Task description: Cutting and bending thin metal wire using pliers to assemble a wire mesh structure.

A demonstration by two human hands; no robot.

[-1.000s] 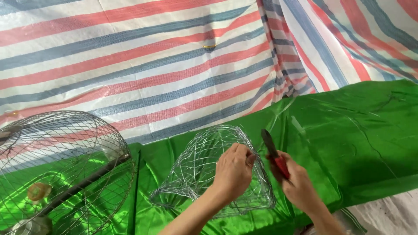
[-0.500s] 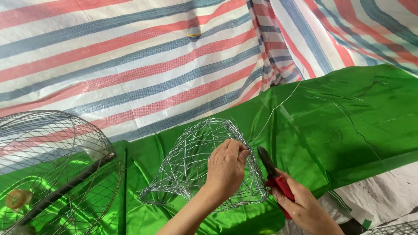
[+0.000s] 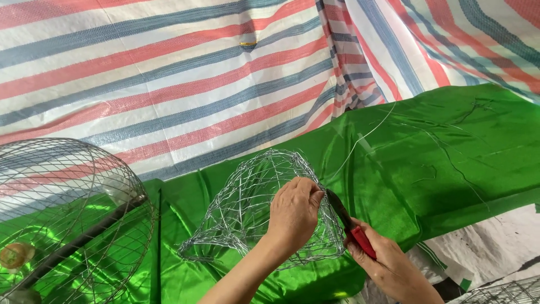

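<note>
The striped tarpaulin hangs as a backdrop behind everything, and below it the shiny green cloth covers the surface. On that cloth, near its front edge, sits the wire mesh dome, a loose, irregular weave of thin silvery wire. To the left of the dome, well apart from it, lies a larger round wire cage with a dark bar across it.

The left hand presses against the right side of the dome, fingers curled and pinching a strand there. Just right of the dome, the right hand is wrapped around the red-handled pliers, whose dark nose points up into the mesh right beside the left fingertips. A long loose wire trails from that spot up and away across the cloth.

The risks, as I judge them: the pliers' nose works very close to the left fingers (a slip could nip them); the free wire end could whip or prick a hand; the slick cloth might let the light dome slide under a pull; too hard a twist could snap the thin wire or dent the weave.
</note>
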